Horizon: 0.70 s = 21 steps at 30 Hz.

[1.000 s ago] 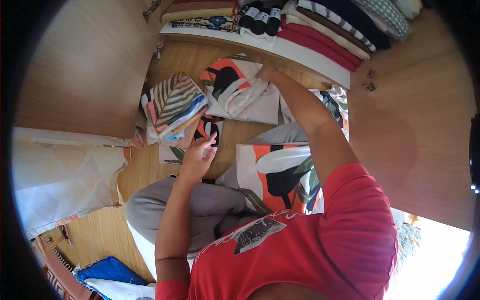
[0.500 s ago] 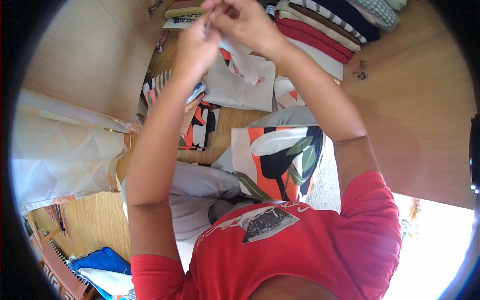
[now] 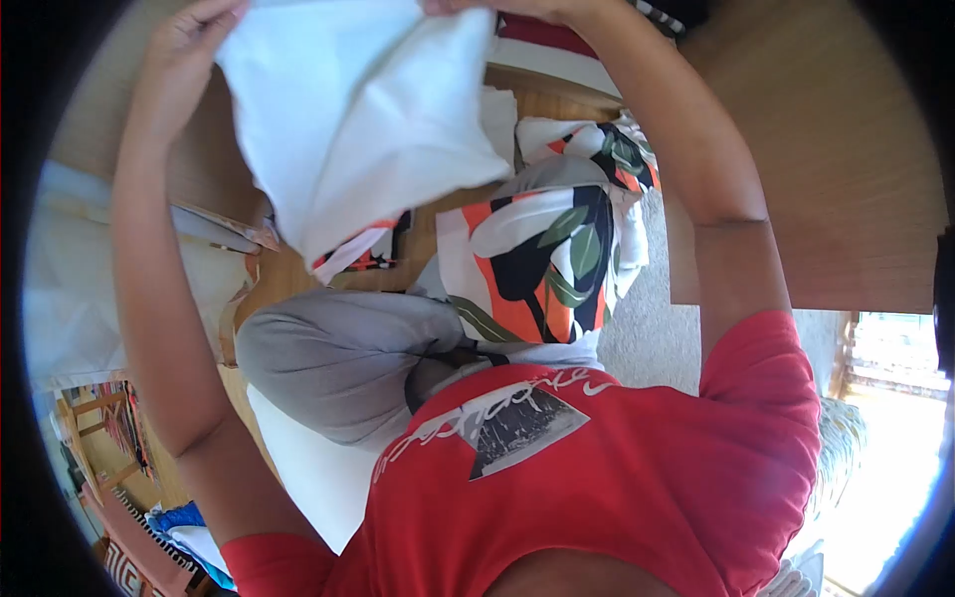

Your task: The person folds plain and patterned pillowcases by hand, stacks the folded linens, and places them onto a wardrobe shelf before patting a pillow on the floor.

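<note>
A white cloth (image 3: 368, 129) hangs spread between my two hands at the top of the head view. A strip of orange, pink and black print shows at its lower corner. My left hand (image 3: 189, 50) pinches one upper corner. My right hand (image 3: 507, 6), partly cut off by the frame's top edge, grips the upper edge farther right. Over my lap lies a printed cloth (image 3: 542, 261) with orange, black, white and green leaf shapes. Beyond my knee is another piece of printed fabric (image 3: 612, 149).
Wooden panels stand on the left and at the right (image 3: 816, 149). Folded textiles (image 3: 547, 35) sit at the top behind my right forearm. A pale curtain (image 3: 99, 289) hangs at left. Blue fabric (image 3: 179, 519) and a wooden rack (image 3: 95, 418) are at lower left.
My hands have moved apart, left hand to the left and right hand slightly up and right. The bunched cloth between them is now opened out, covering part of the floor pile.
</note>
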Available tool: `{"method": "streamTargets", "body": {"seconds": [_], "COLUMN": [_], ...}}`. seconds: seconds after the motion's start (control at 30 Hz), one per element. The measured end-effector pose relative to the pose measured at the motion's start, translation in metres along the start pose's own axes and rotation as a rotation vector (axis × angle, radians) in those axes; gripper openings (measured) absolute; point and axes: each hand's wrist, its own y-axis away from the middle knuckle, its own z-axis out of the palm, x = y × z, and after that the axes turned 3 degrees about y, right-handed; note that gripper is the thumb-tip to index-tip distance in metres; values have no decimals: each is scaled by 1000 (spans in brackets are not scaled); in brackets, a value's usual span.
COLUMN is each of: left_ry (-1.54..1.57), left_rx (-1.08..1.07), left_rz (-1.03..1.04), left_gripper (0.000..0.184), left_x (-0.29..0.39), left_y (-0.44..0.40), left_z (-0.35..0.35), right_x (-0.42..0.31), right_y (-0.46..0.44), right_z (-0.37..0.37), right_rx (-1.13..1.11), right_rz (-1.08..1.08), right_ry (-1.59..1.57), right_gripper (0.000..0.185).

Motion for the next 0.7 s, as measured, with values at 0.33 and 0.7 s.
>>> {"method": "streamTargets", "body": {"seconds": [0.33, 0.7], "left_ry": [-371, -298], "left_rx": [-37, 174], "left_rz": [-123, -292], "left_gripper": [24, 34], "left_x": [9, 13], "left_y": [72, 25], "left_z": [94, 112], "right_x": [46, -43], "right_y": [-17, -4], "right_z": [79, 48], "right_rx": [176, 96], "right_rz": [522, 136], "right_ry": [-1130, -588], "right_gripper": [34, 29]}}
